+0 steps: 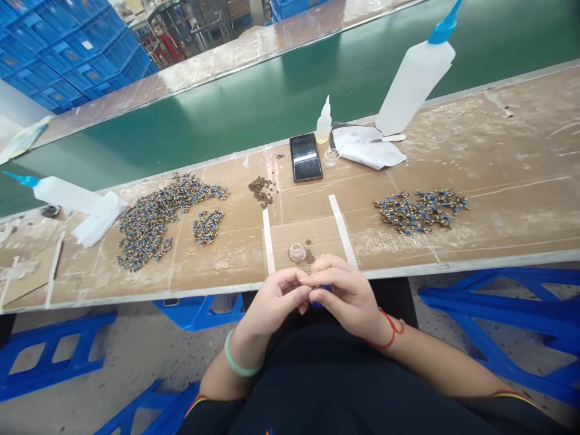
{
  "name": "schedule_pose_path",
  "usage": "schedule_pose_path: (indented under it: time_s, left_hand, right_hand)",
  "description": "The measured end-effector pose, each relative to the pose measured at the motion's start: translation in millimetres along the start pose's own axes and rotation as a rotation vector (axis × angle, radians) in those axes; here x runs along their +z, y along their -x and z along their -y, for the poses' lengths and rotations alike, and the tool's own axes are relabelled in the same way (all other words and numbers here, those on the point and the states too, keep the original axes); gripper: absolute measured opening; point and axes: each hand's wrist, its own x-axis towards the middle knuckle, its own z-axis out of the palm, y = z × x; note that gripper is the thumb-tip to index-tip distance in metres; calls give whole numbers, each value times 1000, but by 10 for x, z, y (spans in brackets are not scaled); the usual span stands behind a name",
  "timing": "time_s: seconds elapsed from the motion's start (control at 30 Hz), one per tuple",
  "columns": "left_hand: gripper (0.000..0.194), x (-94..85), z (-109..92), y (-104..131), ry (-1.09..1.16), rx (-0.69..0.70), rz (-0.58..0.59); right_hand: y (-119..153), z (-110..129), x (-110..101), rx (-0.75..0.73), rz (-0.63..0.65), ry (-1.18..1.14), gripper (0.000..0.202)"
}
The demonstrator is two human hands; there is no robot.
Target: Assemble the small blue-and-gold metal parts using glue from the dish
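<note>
My left hand (277, 302) and my right hand (347, 296) meet at the table's front edge, fingertips together. The fingers of both are bent and closed round something too small and hidden to name. A bit of blue shows beneath my right fingers. Just beyond the hands, a small round shiny dish (297, 252) sits on a cardboard piece (317, 231) between two white tape strips. Small brown discs (260, 188) lie loosely grouped farther back. Piles of small blue and brass-coloured parts lie at the left (147, 223), nearer the middle (207, 226), and at the right (419, 211).
Behind the cardboard are a phone (306, 157), a small bottle (324, 122) and white cloth (367, 145). Large blue-tipped bottles stand tilted at right (413, 84) and lean at left (66, 194). Blue stools (512, 320) are below the table; blue crates (67, 51) are stacked at upper left.
</note>
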Motion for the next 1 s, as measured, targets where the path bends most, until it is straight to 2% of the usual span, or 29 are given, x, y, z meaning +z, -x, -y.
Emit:
schedule_pose_path:
  time_s: [0.2,0.3,0.37,0.43,0.5,0.57,0.6,0.67,0.73,1.0]
  left_hand:
    - [50,16,-85,-31,-44,41,-17]
    - [47,8,-84,-51,-86,69,-16]
    - [42,-77,-95,-122,-182,147,-51]
    - [32,-268,-146,-274,-353,277,-177]
    - [20,-549,-244,-505,-570,360,-393]
    - [16,-855,-363,-771,-844,268,-623]
    - [17,-990,-416,-896,-972,177,-675]
    - [18,-1188,-490,-1096,-1055,105,-688]
    - [19,-1275,-510,-1213,-1089,83,-660]
    - [14,-1215,-442,-1324,-1168,97,-607]
  right_hand:
    - [29,43,-6,137,14,-64,16]
    - [60,32,3,125,-36,-109,10]
    - [68,18,-10,142,-91,-101,8]
    - [64,4,-40,172,-144,-63,12]
    - [55,-7,-75,177,-195,-38,16]
    - [46,-12,-103,165,-238,-44,16]
    - [44,-12,-112,161,-252,-52,14]
    - [40,-8,-122,159,-268,-61,13]
    - [36,-1,-126,168,-275,-52,15]
    - [31,-6,-140,177,-266,-14,18]
